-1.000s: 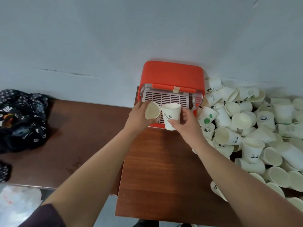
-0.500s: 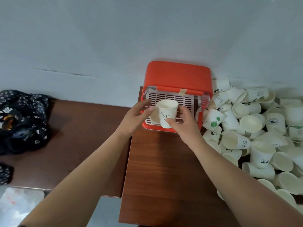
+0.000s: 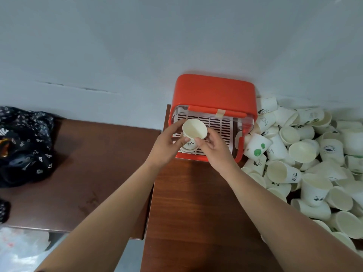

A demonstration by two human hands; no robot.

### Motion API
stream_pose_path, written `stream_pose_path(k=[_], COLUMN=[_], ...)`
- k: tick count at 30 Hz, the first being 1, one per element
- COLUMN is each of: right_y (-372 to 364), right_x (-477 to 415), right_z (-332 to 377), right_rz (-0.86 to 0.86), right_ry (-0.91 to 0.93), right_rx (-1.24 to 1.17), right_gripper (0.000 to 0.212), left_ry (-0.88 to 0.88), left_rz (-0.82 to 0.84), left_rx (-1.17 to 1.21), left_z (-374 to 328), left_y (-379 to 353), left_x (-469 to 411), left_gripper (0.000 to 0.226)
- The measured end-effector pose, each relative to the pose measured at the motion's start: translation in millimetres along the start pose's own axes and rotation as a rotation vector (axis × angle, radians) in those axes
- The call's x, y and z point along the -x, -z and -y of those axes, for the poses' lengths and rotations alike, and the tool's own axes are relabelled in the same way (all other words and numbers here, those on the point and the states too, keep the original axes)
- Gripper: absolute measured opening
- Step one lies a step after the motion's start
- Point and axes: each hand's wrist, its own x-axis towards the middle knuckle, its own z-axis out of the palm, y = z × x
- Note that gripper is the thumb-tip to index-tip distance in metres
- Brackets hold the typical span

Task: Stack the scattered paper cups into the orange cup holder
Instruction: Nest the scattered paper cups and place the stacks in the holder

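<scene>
Gripping one white paper cup from both sides, two hands meet in front of the single orange plastic cup holder. The cup sits tilted, its open mouth facing the camera, over the holder's white slatted grille. A second cup rim shows just under its base.

Left hand: the fingers curl over the cup's left wall and the thumb presses the lower side. Right hand: the thumb and the fingers pinch the right wall below the rim.

Small dark print on the cup wall between the two thumbs is partly covered and cannot be read.

One strip of beige tape crosses the holder's orange front bar.

To the right of the holder, touching its side, lies one heap of loose white paper cups, too many and too overlapped to count. One cup carries a green sprout mark; at least two carry panda prints.

The holder and the heap stand on one reddish-brown wooden surface. One darker brown surface adjoins it on the left and bears one black patterned fabric bundle.
</scene>
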Motion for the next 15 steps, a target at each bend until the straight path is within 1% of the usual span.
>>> stream_pose_path(k=[2, 5, 8, 9, 11, 15], right_y=[-1, -3, -7, -9, -12, -14], right_x=[-1, -3, -6, -6, -10, -17], right_z=[-4, -11, -21, -24, -27, -26], right_rz=[-0.021, -0.046, -0.019, -0.014, -0.010, 0.029], right_ry=[-0.010, 0.002, -0.033, -0.061, -0.090, -0.110], right_rx=[0.112, 0.290, 0.406, 0.430, 0.439, 0.418], right_gripper=[0.054, 0.055, 0.063, 0.067, 0.072, 0.068], left_ry=[0.025, 0.110, 0.046, 0.060, 0.112, 0.160], left_rz=[0.055, 0.156, 0.095, 0.079, 0.068, 0.033], left_rx=[-0.030, -0.055, -0.322, -0.354, -0.344, -0.384], left_z=[9, 19, 33, 35, 32, 25], left_y=[0, -1, -6, -8, -12, -15], left_x=[-1, -1, -4, -4, -5, -4], left_gripper=[0.058, 0.064, 0.057, 0.055, 0.053, 0.053])
